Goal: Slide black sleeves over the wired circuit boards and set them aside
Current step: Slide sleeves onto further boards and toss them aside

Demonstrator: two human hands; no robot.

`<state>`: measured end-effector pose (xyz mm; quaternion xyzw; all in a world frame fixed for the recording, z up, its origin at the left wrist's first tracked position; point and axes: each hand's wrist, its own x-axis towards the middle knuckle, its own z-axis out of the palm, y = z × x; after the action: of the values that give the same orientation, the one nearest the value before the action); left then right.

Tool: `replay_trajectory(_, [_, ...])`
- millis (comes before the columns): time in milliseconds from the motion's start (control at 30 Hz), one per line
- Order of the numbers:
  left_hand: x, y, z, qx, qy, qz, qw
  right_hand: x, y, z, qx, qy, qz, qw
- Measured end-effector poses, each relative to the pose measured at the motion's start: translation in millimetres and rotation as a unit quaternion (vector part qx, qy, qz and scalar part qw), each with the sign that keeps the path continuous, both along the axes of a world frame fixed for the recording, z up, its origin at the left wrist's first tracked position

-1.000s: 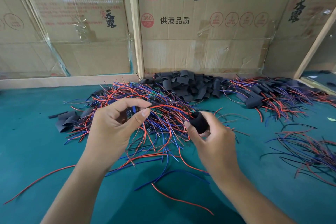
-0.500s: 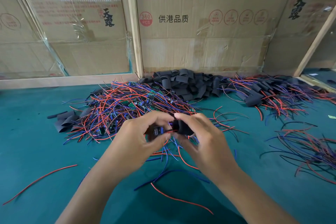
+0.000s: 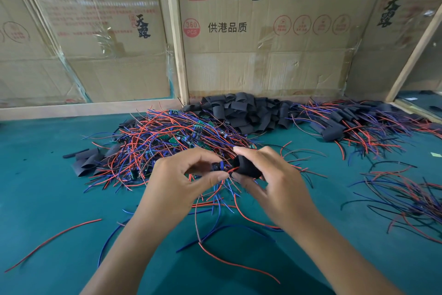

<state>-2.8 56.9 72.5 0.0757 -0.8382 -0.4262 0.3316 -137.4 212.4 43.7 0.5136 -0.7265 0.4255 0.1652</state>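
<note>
At the centre of the frame the left hand (image 3: 181, 182) pinches a small wired circuit board (image 3: 216, 166) between thumb and forefinger, its dark body and blue parts just showing in the gap between the fingers. Red and blue wires (image 3: 216, 201) trail from the board down toward the lower middle of the frame. Just to the right, the right hand (image 3: 275, 182) grips a short black tubular sleeve (image 3: 246, 167) between thumb and curled fingers, its open mouth facing the board and touching or nearly touching the red wire at its end. Both hands are raised over a teal mat-covered table (image 3: 47, 199).

Behind the hands, centre-left, lies a tangled heap of bare wired boards (image 3: 172, 134). At upper centre, against a wall of printed brown cardboard cartons (image 3: 263, 55), sits a pile of loose black sleeves (image 3: 239, 110). At upper right lies a spread of sleeved boards with wires (image 3: 354, 124). A few flat sleeves (image 3: 88, 160) lie at the left.
</note>
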Motion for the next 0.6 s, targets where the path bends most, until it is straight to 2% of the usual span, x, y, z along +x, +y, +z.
replay_trajectory(133, [0.1,5.1,0.2,-0.083,0.004,-0.004,0.997,4.1,1.4,3.1,0.051,0.067,-0.012,0.996])
replay_trajectory(267, [0.6,5.1,0.0,-0.026,-0.006,-0.001,1.0,3.7,2.1,4.9,0.048,0.031,0.019,0.998])
replay_trajectory(367, [1.2,4.4,0.0,-0.03,-0.009,-0.011,0.999,0.9,2.7,5.1,0.049,-0.004,0.04,0.998])
replay_trajectory(600, [-0.6,5.8,-1.2,-0.022,-0.019,-0.029,0.999,0.8,4.2,5.2,0.052,0.013,0.065,0.996])
